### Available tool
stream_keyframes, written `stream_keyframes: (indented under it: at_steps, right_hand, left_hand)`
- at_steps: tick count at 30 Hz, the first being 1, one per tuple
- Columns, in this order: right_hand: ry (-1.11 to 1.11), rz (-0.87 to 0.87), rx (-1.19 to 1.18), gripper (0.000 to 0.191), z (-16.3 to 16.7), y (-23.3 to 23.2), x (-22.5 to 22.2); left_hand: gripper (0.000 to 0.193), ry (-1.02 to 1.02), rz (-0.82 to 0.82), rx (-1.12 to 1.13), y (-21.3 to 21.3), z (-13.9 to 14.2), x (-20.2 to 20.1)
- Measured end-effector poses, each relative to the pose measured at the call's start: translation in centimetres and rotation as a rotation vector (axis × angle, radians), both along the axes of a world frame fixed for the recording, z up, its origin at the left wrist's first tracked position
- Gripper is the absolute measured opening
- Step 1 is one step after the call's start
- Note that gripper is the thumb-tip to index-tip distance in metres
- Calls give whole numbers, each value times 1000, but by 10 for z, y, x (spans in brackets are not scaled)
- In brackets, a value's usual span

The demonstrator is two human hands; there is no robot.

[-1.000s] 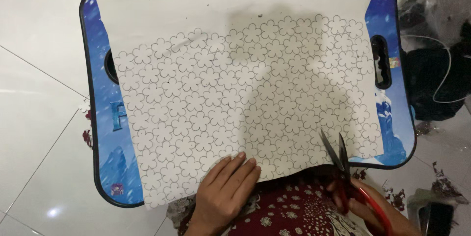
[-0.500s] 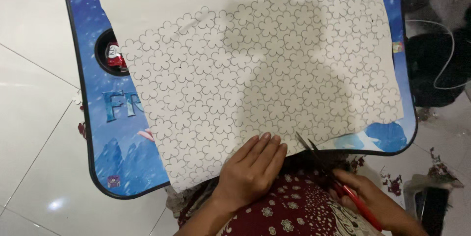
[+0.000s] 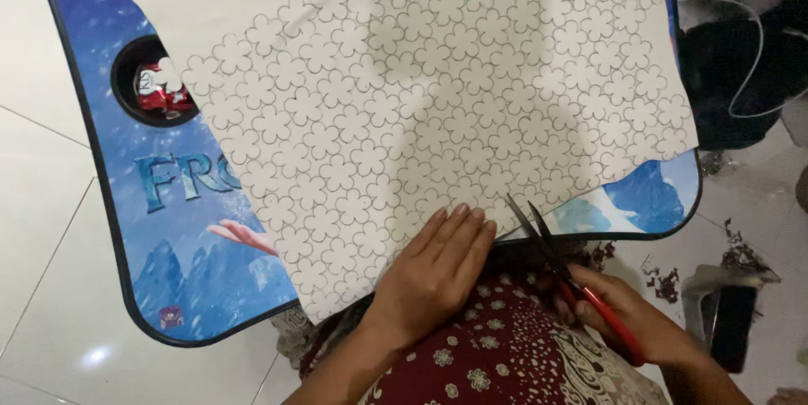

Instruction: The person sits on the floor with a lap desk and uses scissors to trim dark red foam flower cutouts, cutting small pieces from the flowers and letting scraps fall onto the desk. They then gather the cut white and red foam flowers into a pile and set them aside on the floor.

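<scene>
A large white sheet (image 3: pixel 438 110) printed all over with outlined flower shapes lies across a blue lap table (image 3: pixel 181 237). My left hand (image 3: pixel 433 274) rests flat on the sheet's near edge, fingers together and pointing away from me. My right hand (image 3: pixel 627 321) grips red-handled scissors (image 3: pixel 560 266). Their blades are spread open and the tips touch the sheet's near edge, just right of my left fingertips.
A round cup hole (image 3: pixel 156 93) in the table's left side holds something red, partly under the sheet. White floor tiles (image 3: pixel 42 287) surround the table. A dark phone (image 3: pixel 732 325) and dried scraps (image 3: pixel 665 279) lie on the floor at right. Dark cloth and a white cable (image 3: pixel 757 60) are at upper right.
The sheet has turned and slid right, uncovering more of the table's left side. My left hand moved right along the near edge. The scissors came up to the sheet's edge with blades open.
</scene>
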State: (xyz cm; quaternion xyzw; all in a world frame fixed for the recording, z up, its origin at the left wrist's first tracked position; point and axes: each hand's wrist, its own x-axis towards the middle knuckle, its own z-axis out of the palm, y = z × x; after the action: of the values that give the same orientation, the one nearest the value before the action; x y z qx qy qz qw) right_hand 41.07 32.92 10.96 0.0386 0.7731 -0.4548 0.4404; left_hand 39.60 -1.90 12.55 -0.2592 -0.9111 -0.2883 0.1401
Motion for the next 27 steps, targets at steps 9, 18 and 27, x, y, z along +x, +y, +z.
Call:
stream_keyframes:
  at_steps: [9, 18, 27]
  right_hand:
    - [-141, 93, 90, 60, 9, -6, 16]
    - [-96, 290, 263, 65, 44, 27, 31]
    - [-281, 607, 512, 66, 92, 29, -55]
  left_hand:
    - [32, 30, 35, -33, -13, 9, 10]
    - [33, 112, 34, -219, -23, 23, 17]
    - [38, -273, 171, -422, -132, -45, 126]
